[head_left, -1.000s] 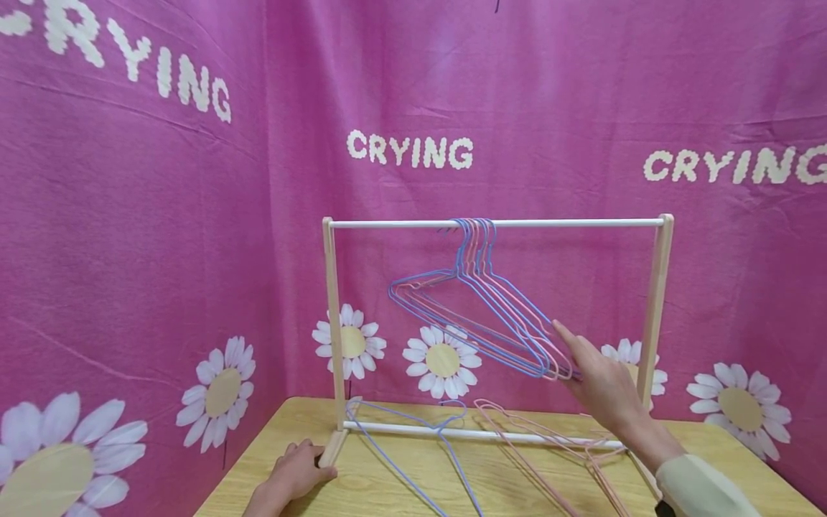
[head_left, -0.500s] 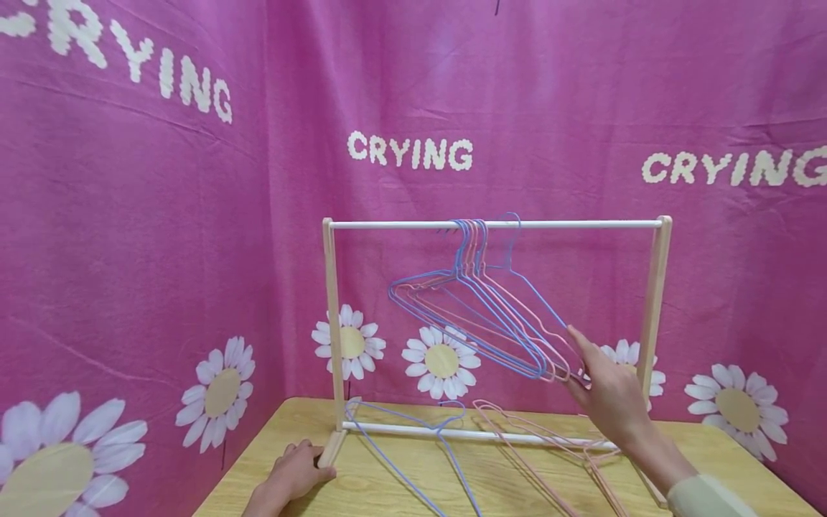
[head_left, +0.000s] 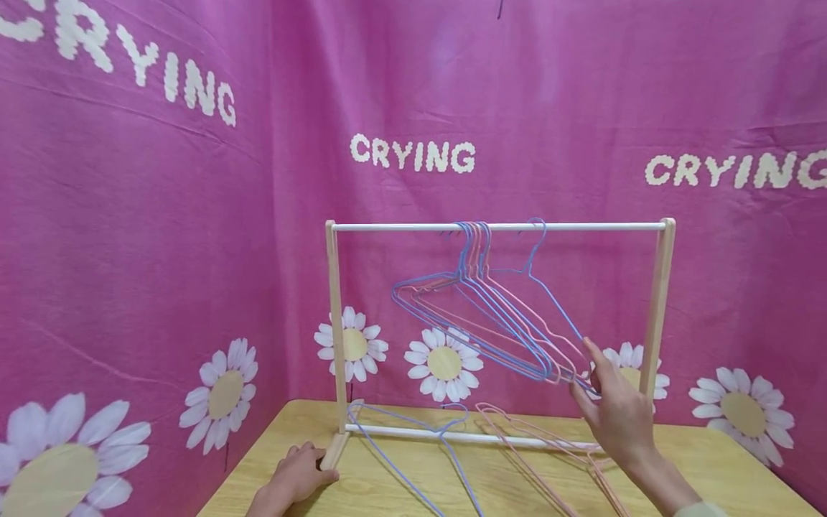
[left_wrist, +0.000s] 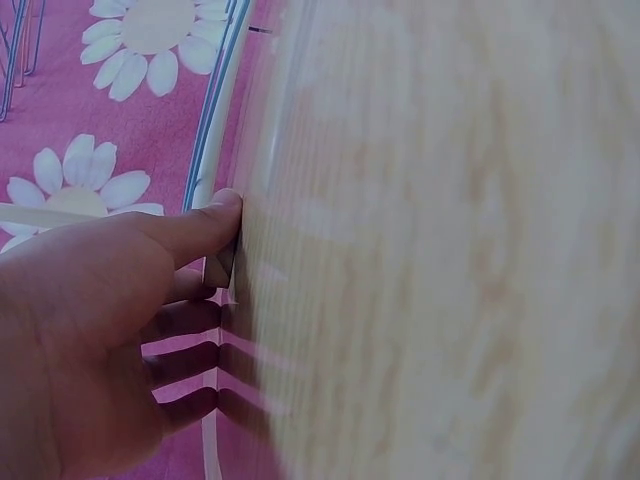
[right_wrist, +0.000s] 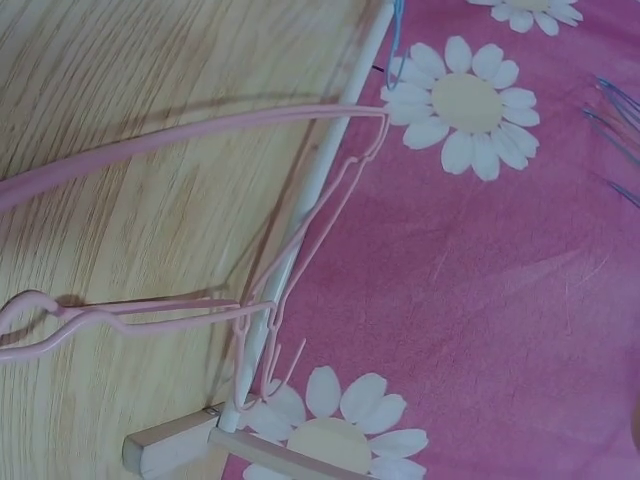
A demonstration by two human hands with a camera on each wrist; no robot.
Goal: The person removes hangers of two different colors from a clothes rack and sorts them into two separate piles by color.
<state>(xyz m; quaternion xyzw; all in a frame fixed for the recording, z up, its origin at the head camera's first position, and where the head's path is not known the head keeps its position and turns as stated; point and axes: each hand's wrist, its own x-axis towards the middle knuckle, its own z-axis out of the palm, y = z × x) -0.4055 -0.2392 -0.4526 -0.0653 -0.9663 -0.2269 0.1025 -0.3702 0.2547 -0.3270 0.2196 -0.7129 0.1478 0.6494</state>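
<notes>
A blue wire hanger (head_left: 557,296) hangs by its hook from the white top rail (head_left: 601,227) of a small wooden clothes rack. My right hand (head_left: 619,416) pinches its lower right corner between thumb and fingers; the right wrist view does not show that grip. Left of it on the rail, several blue and pink hangers (head_left: 464,258) hang bunched together. My left hand (head_left: 292,480) grips the rack's left foot (head_left: 334,452) at the table. In the left wrist view, the left hand (left_wrist: 110,270) has its thumb over the foot, fingers on the other side.
A blue hanger (head_left: 460,461) and pink hangers (head_left: 530,467) lean on the white lower bar (head_left: 504,436) above the wooden table (head_left: 388,495). The right post (head_left: 657,309) stands beside my right hand. A pink daisy-print cloth (head_left: 568,108) hangs behind.
My right hand has drawn the blue hanger rightward along the rail, so its hook now stands apart from the bunch. My left hand has stayed on the rack's foot.
</notes>
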